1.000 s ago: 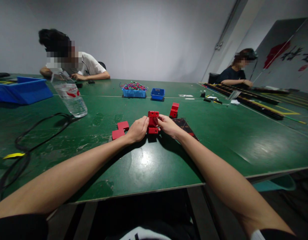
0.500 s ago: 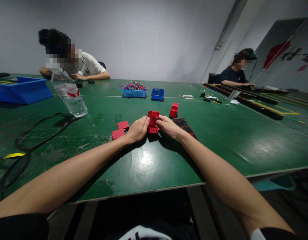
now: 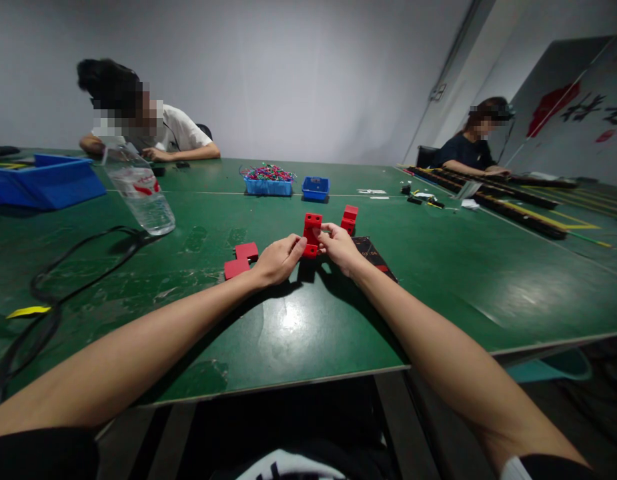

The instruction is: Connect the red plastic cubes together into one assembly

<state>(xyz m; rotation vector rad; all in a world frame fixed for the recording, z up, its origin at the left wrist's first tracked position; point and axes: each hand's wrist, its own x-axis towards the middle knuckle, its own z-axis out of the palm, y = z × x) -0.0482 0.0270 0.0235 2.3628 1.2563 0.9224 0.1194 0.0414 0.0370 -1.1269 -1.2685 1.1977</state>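
Note:
A red notched block with round holes (image 3: pixel 313 220) is held up over the table, its shadow below it. My left hand (image 3: pixel 279 260) is closed with thumb and fingertips at the block's lower left side. On the other side, my right hand (image 3: pixel 341 248) pinches the block's right edge. Two red blocks with small pins, one nearer (image 3: pixel 237 269) and one farther (image 3: pixel 247 251), lie left of my left hand. Another red block (image 3: pixel 349 218) stands beyond my right hand. A dark flat booklet-like item (image 3: pixel 375 260) lies partly behind my right wrist.
A tilted-looking water bottle (image 3: pixel 145 197) and black cable (image 3: pixel 58 300) are on the left, near a large blue bin (image 3: pixel 43 183). Farther back are a blue tray of colourful parts (image 3: pixel 268 187) and a small blue tray (image 3: pixel 316 189). Two people sit across the table.
The red block has been raised slightly, shifted right and tilted so that its face with holes shows more. Both hands moved with it.

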